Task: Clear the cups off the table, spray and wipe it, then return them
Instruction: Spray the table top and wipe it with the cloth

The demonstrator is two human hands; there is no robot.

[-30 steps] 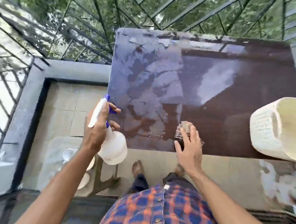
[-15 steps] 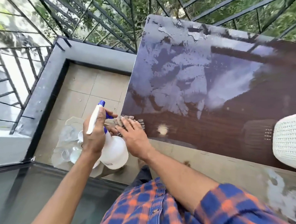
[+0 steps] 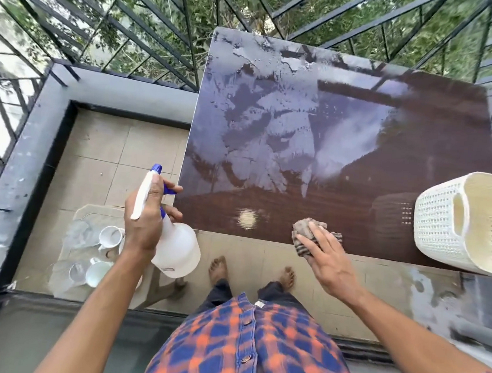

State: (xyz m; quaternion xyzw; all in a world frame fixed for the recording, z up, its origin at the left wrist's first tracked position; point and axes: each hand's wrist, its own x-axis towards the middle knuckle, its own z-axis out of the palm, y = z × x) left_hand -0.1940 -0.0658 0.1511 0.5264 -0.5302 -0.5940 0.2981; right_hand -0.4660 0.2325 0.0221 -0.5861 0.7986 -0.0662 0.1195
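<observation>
The dark brown table [image 3: 418,117] is wet and streaked over its left and middle part. My right hand [image 3: 325,257] presses a crumpled checked cloth [image 3: 304,234] onto the table's near edge, right of centre. My left hand [image 3: 143,223] holds a white spray bottle [image 3: 176,248] with a blue nozzle, upright, just off the table's near left corner. White cups [image 3: 109,236] stand on a low plastic stool [image 3: 91,213] on the floor at the left, partly hidden by my left arm.
A cream perforated plastic basket [image 3: 439,229] sits tilted on the table's near right corner. A black metal railing [image 3: 162,35] and a grey ledge [image 3: 23,147] bound the tiled balcony. My bare feet [image 3: 218,269] stand on the tiles close to the table.
My right hand has swept the cloth along the near edge, from centre to the left corner and back to right of centre. The left hand still holds the bottle.
</observation>
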